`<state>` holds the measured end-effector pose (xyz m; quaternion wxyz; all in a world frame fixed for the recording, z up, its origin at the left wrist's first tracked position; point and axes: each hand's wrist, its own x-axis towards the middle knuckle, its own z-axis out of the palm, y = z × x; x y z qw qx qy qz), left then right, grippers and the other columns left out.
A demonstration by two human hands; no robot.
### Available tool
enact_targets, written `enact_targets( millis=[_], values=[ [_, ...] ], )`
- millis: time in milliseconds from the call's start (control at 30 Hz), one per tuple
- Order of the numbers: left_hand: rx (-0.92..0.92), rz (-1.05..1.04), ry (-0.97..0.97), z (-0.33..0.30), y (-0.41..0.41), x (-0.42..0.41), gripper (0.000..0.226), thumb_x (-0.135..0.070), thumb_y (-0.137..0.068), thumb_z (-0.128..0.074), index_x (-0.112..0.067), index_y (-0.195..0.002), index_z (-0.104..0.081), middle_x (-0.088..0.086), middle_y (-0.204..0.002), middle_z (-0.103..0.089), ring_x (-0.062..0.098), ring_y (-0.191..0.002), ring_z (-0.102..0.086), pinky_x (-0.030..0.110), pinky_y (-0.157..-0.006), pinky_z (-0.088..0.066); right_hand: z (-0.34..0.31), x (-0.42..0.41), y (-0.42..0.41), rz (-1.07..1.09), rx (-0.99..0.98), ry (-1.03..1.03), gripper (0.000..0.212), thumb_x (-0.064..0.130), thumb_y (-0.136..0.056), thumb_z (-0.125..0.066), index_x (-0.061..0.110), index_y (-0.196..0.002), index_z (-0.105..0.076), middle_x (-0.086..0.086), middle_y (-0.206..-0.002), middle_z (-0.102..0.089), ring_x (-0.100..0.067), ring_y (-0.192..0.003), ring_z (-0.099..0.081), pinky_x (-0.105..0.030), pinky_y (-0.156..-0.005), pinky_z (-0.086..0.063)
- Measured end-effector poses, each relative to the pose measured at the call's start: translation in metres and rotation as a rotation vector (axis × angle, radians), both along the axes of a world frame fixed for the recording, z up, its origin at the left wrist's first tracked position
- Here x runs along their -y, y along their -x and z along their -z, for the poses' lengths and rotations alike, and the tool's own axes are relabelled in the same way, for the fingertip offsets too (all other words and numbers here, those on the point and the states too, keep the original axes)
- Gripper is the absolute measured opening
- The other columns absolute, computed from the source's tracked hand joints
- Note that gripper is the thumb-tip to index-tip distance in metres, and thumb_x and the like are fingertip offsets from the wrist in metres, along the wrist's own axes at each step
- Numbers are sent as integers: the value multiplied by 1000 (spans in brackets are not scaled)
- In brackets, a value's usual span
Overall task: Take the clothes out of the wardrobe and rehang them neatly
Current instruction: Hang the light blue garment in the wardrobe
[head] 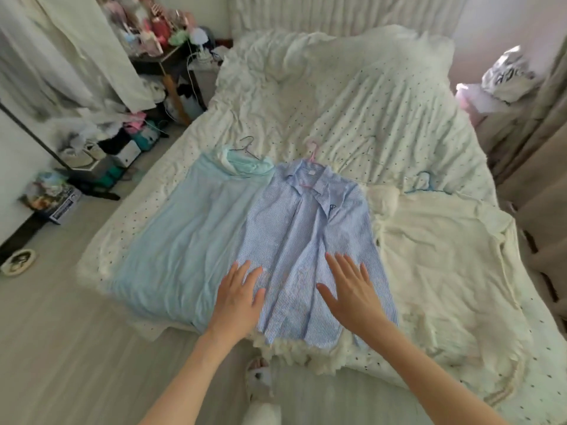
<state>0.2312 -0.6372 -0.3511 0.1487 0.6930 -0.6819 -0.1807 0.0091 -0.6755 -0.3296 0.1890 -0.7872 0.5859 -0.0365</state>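
Observation:
A blue-and-white striped shirt (303, 228) lies flat on the bed on a pink hanger (312, 152). Left of it, partly under it, lies a pale blue garment (187, 231) on a dark wire hanger (249, 146). On the right lies a cream garment (435, 256) on a blue hanger (425, 180). My left hand (237, 297) rests flat and open on the striped shirt's lower left. My right hand (352, 294) lies flat and open on its lower right. Neither hand holds anything.
The bed (352, 96) has a rumpled white dotted cover. A cluttered side table (159, 41) and piled bags (122, 139) stand at the left. A bag (506, 78) sits at the far right by a curtain (540, 154). A slippered foot (259, 377) shows on the floor below.

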Motion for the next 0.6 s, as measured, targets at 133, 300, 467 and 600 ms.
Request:
enact_targets(
  millis=[133, 300, 467, 600],
  values=[
    [-23, 66, 26, 9, -20, 48, 71, -49, -83, -15, -13, -139, -41, 10, -150, -29, 29, -142, -14, 37, -113, -12, 4, 44, -30, 8, -25, -8, 65, 49, -97, -28, 21, -149, -1, -2, -157, -5, -18, -145, 2, -37, -117, 4],
    [58, 171, -57, 26, -93, 131, 64, -42, -82, -24, -8, -127, -54, 16, -136, -48, 41, -129, -39, 52, -100, -36, 12, 123, -92, 92, -46, -21, 65, 47, -98, -29, 21, -149, 0, -1, -158, -5, -18, -145, 2, -37, -117, 3],
    [112, 157, -151, 22, -182, 212, 46, -31, -78, -39, -5, -104, -67, 21, -107, -66, 45, -97, -62, 55, -71, -51, 14, 196, -170, 117, -7, -51, 63, 45, -98, -31, 21, -149, -2, -1, -157, -7, -18, -145, 0, -36, -116, 2],
    [93, 161, -134, 35, -218, 256, 53, -36, -81, -33, -5, -113, -64, 21, -120, -60, 46, -113, -54, 56, -86, -45, 23, 238, -206, 130, 27, -96, 63, 44, -98, -33, 20, -149, -4, -2, -157, -9, -18, -145, -1, -35, -116, 3]
  ],
)
